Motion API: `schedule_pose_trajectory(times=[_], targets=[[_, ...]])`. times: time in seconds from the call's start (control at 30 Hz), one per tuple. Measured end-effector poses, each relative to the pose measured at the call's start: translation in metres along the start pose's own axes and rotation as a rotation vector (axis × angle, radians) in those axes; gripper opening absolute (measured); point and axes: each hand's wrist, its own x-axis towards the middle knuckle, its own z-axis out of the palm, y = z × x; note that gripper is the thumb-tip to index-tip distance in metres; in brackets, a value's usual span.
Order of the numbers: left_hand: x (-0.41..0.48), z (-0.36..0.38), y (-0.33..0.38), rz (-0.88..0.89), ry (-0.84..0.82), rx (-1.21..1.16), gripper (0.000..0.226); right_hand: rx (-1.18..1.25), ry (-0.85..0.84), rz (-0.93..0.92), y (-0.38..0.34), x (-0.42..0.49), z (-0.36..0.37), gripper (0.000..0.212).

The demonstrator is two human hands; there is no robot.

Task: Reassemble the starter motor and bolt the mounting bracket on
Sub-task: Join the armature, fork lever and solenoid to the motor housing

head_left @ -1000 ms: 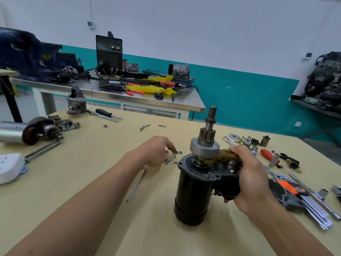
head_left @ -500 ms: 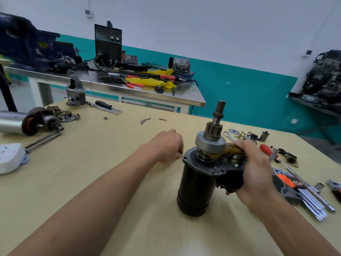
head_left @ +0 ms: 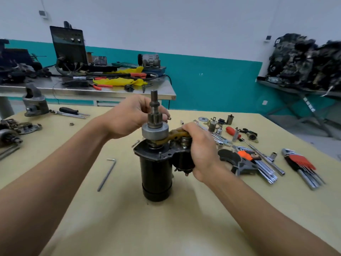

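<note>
Upright starter motor (head_left: 156,174), right fingers (head_left: 188,128) round its solenoid (head_left: 182,161), left fingers (head_left: 162,111) pinched on small part (head_left: 169,118) behind shaft (head_left: 153,100).

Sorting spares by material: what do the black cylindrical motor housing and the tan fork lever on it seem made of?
Black cylindrical motor housing: probably painted steel, smooth with soft sheen. Tan fork lever: matte, uniform ochre, perhaps moulded plastic or brass; unclear.

- The starter motor (head_left: 156,174) stands upright mid-surface (head_left: 129,228).
- A bent hex key (head_left: 107,172) lies left of it, hex key sets (head_left: 258,163) right.
- A small part (head_left: 169,118) sits in the left hand (head_left: 127,117), behind its shaft.
</note>
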Motion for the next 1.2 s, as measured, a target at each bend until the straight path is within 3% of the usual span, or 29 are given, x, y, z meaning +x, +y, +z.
schedule_pose_trajectory(times=[0.1,0.2,0.33,0.43,0.53,0.77,0.83,0.87,0.93,1.0,1.03,1.1,1.2], targets=[[0.016,-0.001,0.004,0.006,-0.257,0.067,0.012,-0.037,-0.008,-0.004,0.000,-0.001,-0.002,0.041],[0.026,-0.007,-0.005,0.007,-0.387,0.105,0.019,-0.039,-0.027,-0.022,0.000,0.001,-0.003,0.054],[0.032,-0.008,-0.015,0.045,-0.456,0.060,0.025,-0.031,-0.031,-0.038,0.002,0.004,-0.003,0.046],[0.037,-0.004,-0.016,0.075,-0.522,0.013,0.007,-0.029,-0.038,-0.040,0.002,0.004,-0.002,0.032],[0.039,-0.004,-0.011,0.026,-0.515,-0.066,0.025,-0.037,-0.029,-0.047,0.002,0.003,-0.003,0.028],[0.026,-0.004,-0.002,0.073,-0.315,0.125,0.023,-0.031,-0.006,-0.023,0.005,0.006,-0.004,0.025],[0.015,-0.004,-0.007,0.020,-0.265,-0.017,0.026,-0.039,-0.005,-0.027,0.006,0.006,-0.005,0.026],[0.006,-0.005,-0.010,-0.052,-0.254,-0.216,0.030,-0.045,-0.005,-0.028,0.006,0.006,-0.004,0.026],[-0.012,-0.004,-0.013,-0.164,-0.282,-0.544,0.063,-0.052,-0.002,-0.021,0.005,0.005,-0.004,0.026],[-0.024,0.001,-0.013,-0.154,-0.314,-0.580,0.097,-0.063,0.008,-0.005,0.004,0.006,-0.004,0.027],[-0.028,0.007,-0.011,-0.144,-0.280,-0.539,0.094,-0.067,0.017,0.005,0.004,0.006,-0.003,0.027],[-0.031,0.025,-0.008,-0.146,-0.056,-0.457,0.065,-0.071,0.036,0.022,0.003,0.006,-0.002,0.026],[-0.035,0.049,-0.011,-0.051,0.092,-0.386,0.059,-0.072,0.066,0.050,0.000,0.007,-0.001,0.023]])
